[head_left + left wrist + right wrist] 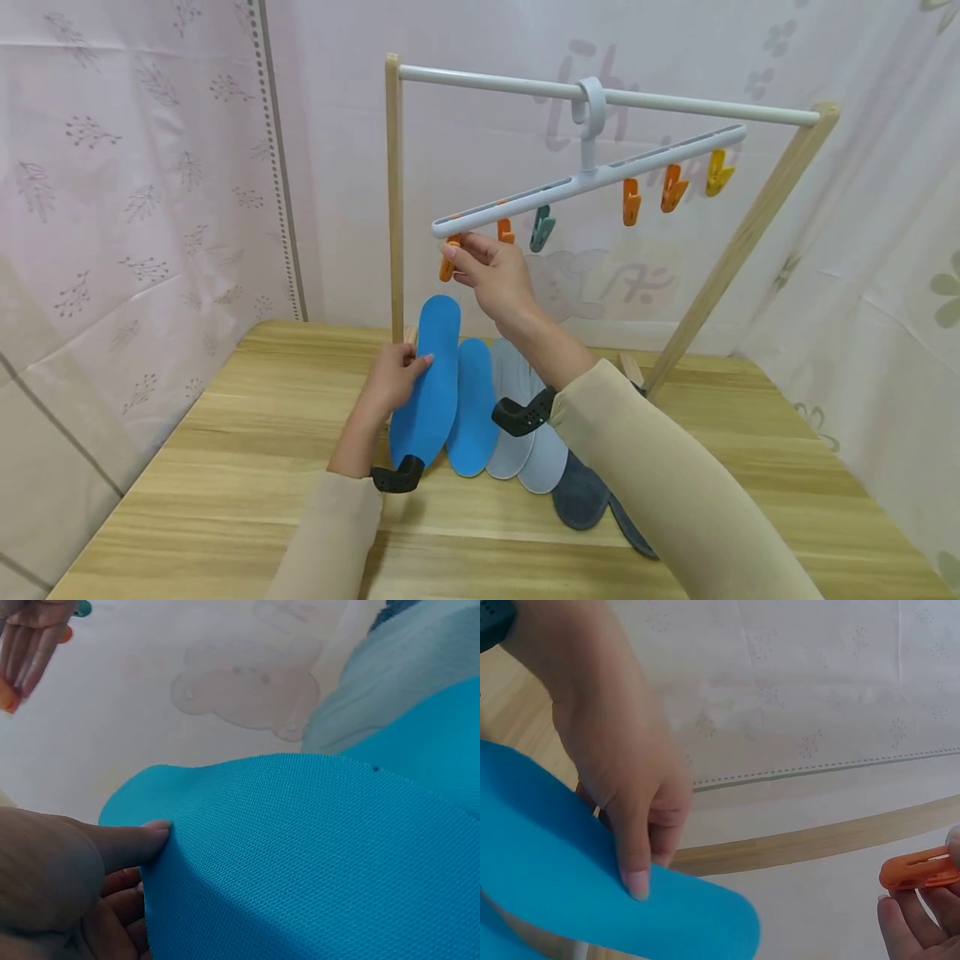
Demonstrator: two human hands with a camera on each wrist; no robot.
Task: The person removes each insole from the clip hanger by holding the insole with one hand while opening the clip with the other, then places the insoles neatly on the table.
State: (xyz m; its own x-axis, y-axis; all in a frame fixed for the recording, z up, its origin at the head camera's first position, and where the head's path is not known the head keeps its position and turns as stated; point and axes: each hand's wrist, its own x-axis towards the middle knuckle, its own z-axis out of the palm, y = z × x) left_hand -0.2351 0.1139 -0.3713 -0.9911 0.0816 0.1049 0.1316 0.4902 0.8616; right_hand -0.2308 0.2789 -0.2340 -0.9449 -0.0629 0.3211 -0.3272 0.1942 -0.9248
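Observation:
My left hand pinches a blue insole by its side edge, thumb on the front face and fingers behind. The insole stands tilted upright, its rounded tip a little below an orange clip. That clip hangs at the left end of a white hanger, and my right hand grips it between thumb and fingers. In the right wrist view the orange clip shows at the right, apart from the insole. A second blue insole lies just right of the held one.
Grey insoles and dark insoles lie in a row on the wooden table. The hanger hooks over a white rod between wooden posts. More clips, including a green clip and a yellow clip, hang along it.

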